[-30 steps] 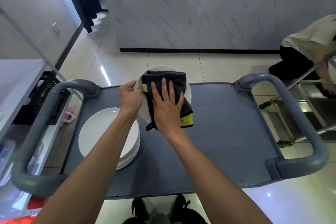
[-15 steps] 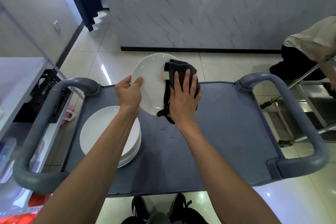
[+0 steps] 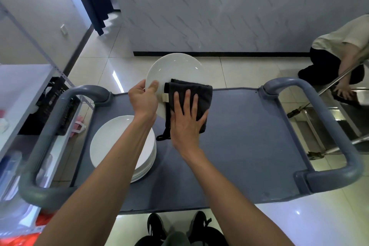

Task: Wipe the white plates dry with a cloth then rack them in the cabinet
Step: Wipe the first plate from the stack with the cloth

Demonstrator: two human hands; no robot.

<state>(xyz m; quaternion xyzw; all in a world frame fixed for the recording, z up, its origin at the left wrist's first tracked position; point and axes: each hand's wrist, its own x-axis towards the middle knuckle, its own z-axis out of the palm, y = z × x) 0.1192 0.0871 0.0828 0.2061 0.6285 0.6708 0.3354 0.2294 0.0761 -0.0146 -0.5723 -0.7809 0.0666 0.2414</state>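
Observation:
A white plate is held tilted above the far edge of the grey cart. My left hand grips its left rim, thumb on the plate's face. My right hand lies flat with spread fingers on a dark grey cloth, pressing it against the plate's lower right part. The cloth hides that part of the plate. A stack of white plates rests on the cart's left side, partly under my left forearm.
The cart has raised grey handles at left and right. A white shelf unit stands at the left. A crouching person works at a steel frame on the right. My shoes show below the cart.
My right hand slid the cloth across the plate, first to its right side, then down to the lower right. The plate rose a little and its upper face is now bare.

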